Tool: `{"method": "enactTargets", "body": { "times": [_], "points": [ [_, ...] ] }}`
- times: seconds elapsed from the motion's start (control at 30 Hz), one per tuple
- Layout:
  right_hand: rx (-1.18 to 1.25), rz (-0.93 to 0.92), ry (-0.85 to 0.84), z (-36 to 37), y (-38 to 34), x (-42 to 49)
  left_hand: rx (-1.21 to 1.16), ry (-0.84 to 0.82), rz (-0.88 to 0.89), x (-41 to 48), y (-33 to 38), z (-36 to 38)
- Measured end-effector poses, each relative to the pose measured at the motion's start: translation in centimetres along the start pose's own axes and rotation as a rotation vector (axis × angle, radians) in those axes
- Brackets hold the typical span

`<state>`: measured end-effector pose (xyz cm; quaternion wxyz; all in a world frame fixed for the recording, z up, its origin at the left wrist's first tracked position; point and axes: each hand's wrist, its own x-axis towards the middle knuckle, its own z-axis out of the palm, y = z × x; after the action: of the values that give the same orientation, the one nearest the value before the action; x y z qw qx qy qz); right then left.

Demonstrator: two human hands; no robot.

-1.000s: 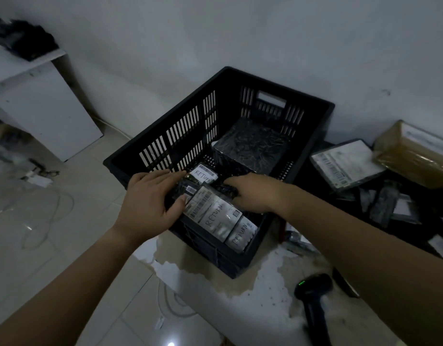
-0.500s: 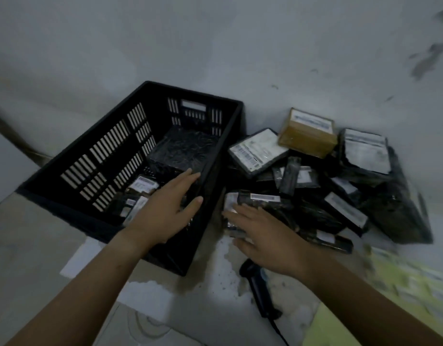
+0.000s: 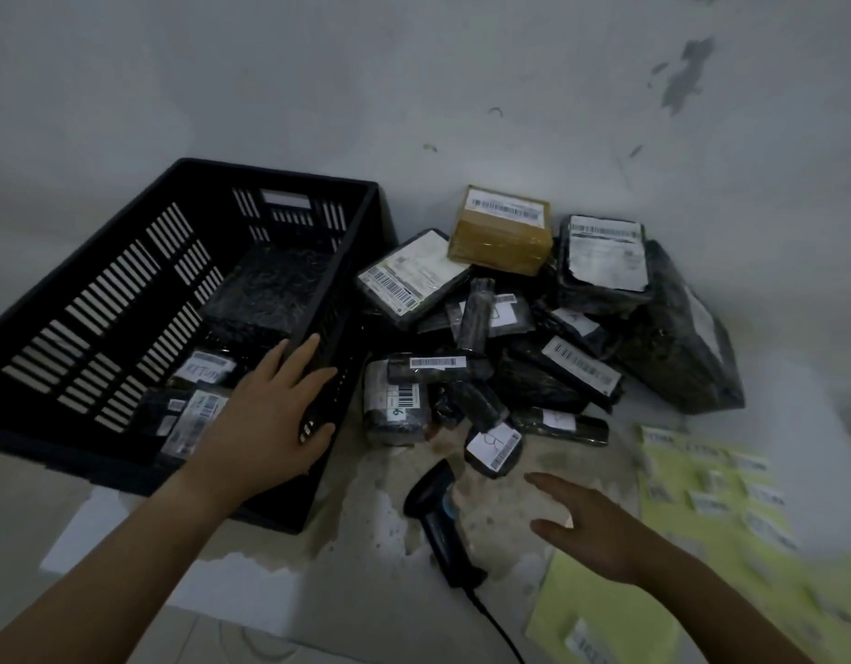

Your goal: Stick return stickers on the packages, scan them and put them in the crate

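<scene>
A black slatted crate stands on the left, holding several black-wrapped packages with RETURN labels. My left hand rests open over the crate's near right corner, fingers spread, holding nothing. To the right lies a heap of black-wrapped packages with barcode labels and a tan taped box. A black handheld scanner lies on the surface in front of the heap. My right hand hovers open just right of the scanner, empty. Yellow-green sticker sheets lie at the right.
A grey stained wall rises behind the crate and the heap. The scanner's cable trails toward the bottom edge. The worn surface ends at a front edge below the crate, with tiled floor beneath at lower left.
Both hands have left the packages in the crate. The view swung right to the heap. My right hand moved right past the scanner toward the sticker sheets; my left stays at the crate's corner.
</scene>
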<state>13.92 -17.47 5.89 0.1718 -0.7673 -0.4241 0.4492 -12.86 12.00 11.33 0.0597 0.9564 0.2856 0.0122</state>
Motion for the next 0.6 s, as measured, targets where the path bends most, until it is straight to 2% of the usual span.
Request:
{"method": "enactTargets", "body": {
  "times": [0.13,0.27,0.43,0.6],
  "points": [
    [0.189,0.016,0.125,-0.7,-1.4,1.8,0.095,0.009,0.01,0.0,0.2,0.3],
    [0.572,0.053,0.274,-3.2,-5.6,6.7,0.178,0.054,0.098,0.0,0.2,0.6],
    [0.988,0.12,0.273,-5.4,-9.8,12.3,0.183,0.057,0.122,0.1,0.2,0.7],
    [1.163,0.189,0.291,-5.7,-11.3,14.6,0.169,0.099,0.116,0.1,0.4,0.5]
  ]
}}
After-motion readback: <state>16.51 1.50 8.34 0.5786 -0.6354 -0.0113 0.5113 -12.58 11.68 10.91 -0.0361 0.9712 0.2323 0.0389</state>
